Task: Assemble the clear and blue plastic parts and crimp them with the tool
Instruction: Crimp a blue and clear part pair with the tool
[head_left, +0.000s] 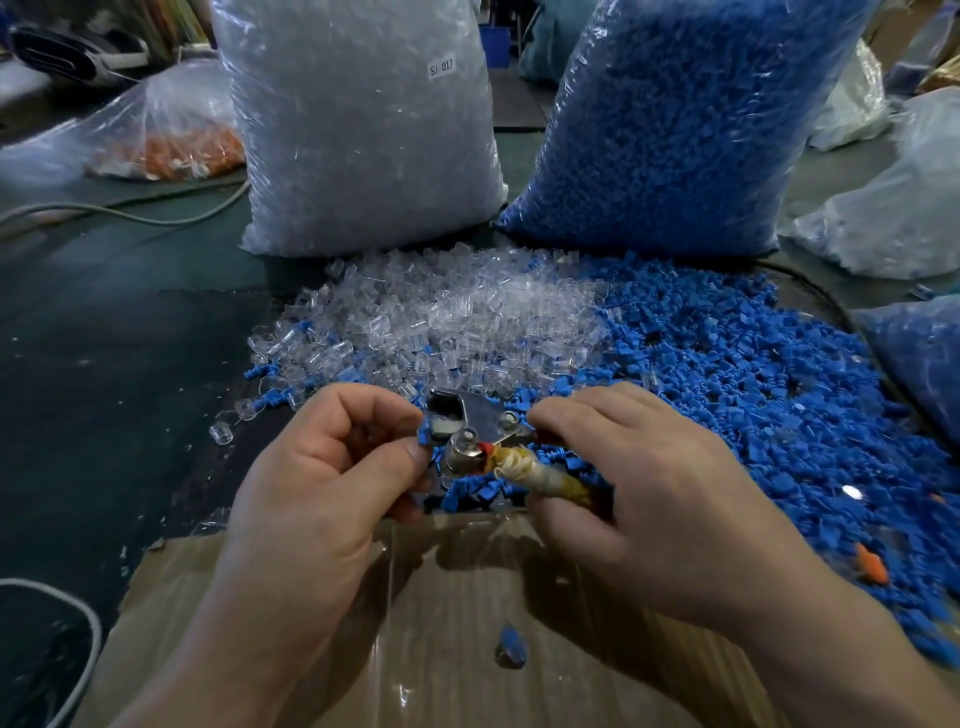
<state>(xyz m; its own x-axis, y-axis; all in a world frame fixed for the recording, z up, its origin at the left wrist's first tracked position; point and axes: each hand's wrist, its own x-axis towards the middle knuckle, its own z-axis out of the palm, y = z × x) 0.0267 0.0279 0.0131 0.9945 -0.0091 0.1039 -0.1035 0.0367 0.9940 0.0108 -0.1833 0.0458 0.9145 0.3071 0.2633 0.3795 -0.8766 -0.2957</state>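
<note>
**Q:** Which hand carries the metal crimping tool with the tape-wrapped handle (478, 431)?

**A:** Your right hand (639, 483). Its fingers curl round the handle, so a single squeeze can work the head. How far the head is closed cannot be told from here.

**Q:** Where is the workpiece?

**A:** Your left hand (332, 467) pinches the small blue plastic part (426, 435) between thumb and forefinger. Something pale, probably its clear mate, shows beside it. You hold it against the left side of the tool's head, just above the far edge of the flat brown cardboard sheet (415, 623). The pinch probably steadies the two pieces in line for the bite.

**Q:** Why two loose heaps?

**A:** The heap of clear plastic pieces (441, 312) and the heap of blue plastic pieces (753, 374) lie side by side on the dark worktop (130, 338), just beyond your hands. This likely puts either kind within easy reach. Behind each stands its supply: the tall sack of clear pieces (358, 130) and the tall sack of blue pieces (675, 119).
</note>
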